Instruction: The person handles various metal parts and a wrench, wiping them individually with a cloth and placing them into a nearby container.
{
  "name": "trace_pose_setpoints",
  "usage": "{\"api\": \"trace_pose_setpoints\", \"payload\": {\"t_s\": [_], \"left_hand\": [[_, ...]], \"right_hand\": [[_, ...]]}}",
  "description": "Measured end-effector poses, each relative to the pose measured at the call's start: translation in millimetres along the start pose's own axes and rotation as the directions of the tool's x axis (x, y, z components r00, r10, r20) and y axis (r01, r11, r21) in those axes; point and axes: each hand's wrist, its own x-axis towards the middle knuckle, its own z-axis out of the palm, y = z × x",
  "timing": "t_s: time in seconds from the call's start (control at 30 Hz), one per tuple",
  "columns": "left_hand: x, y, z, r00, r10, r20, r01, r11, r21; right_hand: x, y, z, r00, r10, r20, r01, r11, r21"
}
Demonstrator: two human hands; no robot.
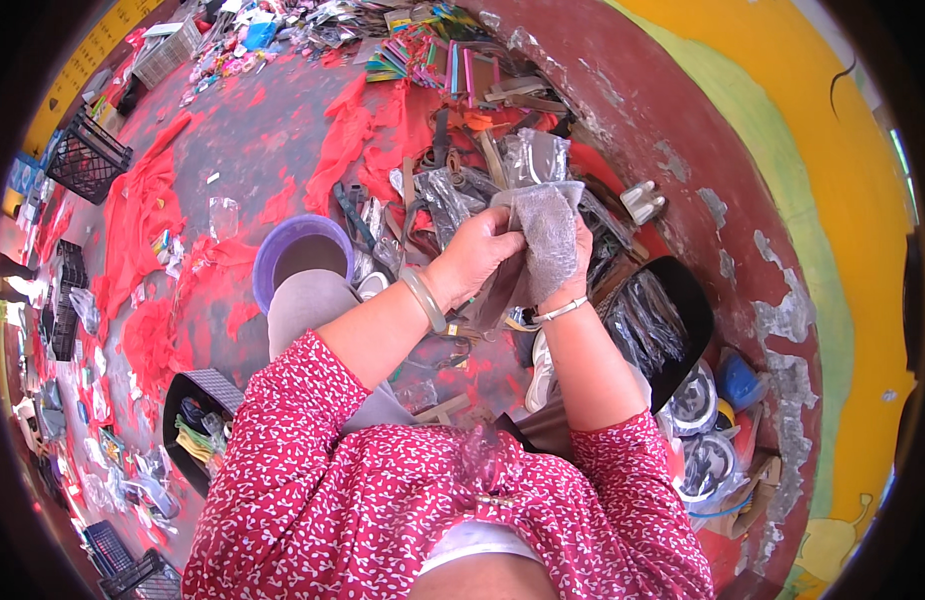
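A: One clear plastic pouch (545, 240) sits between both hands, raised over the pile of belts (452, 190).

B: Gripped how?

A: The left hand (479, 252) pinches its near edge; the right hand (579, 262) clasps the far side.

B: Much packed?

A: Seemingly little; one black tray (682, 300) of wrapped pieces, one purple bucket (300, 250), many loose belts remain.

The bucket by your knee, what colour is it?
Purple bucket, clearest in the head view.
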Motion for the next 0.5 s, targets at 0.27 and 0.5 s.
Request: {"api": "trace_pose_setpoints", "payload": {"t_s": [0.27,0.5], "left_hand": [[-3.3,1.1,2.5,0.999,0.011,0.053,-0.014,0.998,0.061],[-12.4,8.4,-0.6,0.999,0.038,-0.008,-0.035,0.973,0.227]], "right_hand": [[2.3,-17.6,7.9,0.991,-0.116,0.068,0.128,0.97,-0.207],[-4.7,-36.8,35.6,0.921,-0.305,0.243,0.39,0.746,-0.539]]}}
